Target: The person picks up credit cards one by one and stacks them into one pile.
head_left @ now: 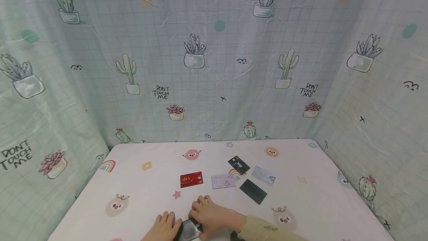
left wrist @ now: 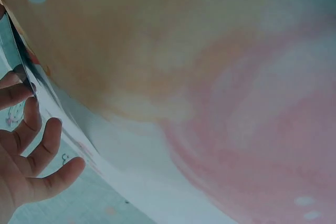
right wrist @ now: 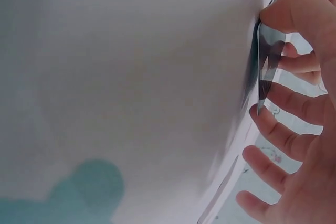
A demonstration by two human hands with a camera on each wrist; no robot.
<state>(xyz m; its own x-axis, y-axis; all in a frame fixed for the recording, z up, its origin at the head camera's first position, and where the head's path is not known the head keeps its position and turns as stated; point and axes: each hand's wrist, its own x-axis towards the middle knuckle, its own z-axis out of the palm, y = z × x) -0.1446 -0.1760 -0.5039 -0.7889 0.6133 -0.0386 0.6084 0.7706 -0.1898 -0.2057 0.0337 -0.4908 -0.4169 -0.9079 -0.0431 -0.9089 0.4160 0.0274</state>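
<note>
So the white table [head_left: 150,192] is reached over from the right by an arm in a tan sleeve [head_left: 269,229]. A glossy dark slab is pinched between thumb and fingers of the right hand [head_left: 212,215], remaining fingers loosely fanned. Its other side is gripped by the left hand [head_left: 164,228], also kinda splayed. That slab [head_left: 190,230] is held between both, nearer than the red VIP card [head_left: 191,179].

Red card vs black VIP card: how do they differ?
Pose: the red card lies nearly parallel to the far edge of the table; the black VIP card lies diagonally. Place: the black VIP card sits behind and right of the red card. Shared: both flat, marked VIP.
</note>
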